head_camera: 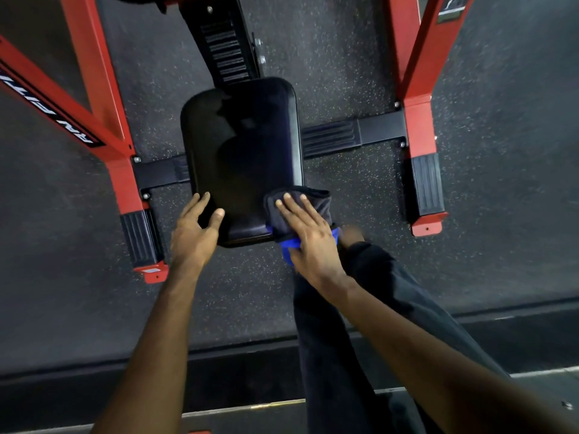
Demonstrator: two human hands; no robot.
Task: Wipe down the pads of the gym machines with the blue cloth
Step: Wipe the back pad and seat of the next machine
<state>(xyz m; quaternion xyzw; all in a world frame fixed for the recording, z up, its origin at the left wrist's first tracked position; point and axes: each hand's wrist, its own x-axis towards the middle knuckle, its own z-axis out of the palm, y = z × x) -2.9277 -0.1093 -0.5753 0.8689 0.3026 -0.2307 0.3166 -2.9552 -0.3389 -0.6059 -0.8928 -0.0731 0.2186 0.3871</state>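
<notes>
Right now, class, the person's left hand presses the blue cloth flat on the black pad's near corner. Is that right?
No: the head view shows the right hand pressing the blue cloth flat on the black pad's near corner. The left hand rests bare on the other near corner.

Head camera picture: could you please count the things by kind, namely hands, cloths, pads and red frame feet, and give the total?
Hands: 2 (left hand, right hand)
Cloths: 1 (blue cloth)
Pads: 1 (black pad)
Red frame feet: 2 (left foot, right foot)
Total: 6
</notes>
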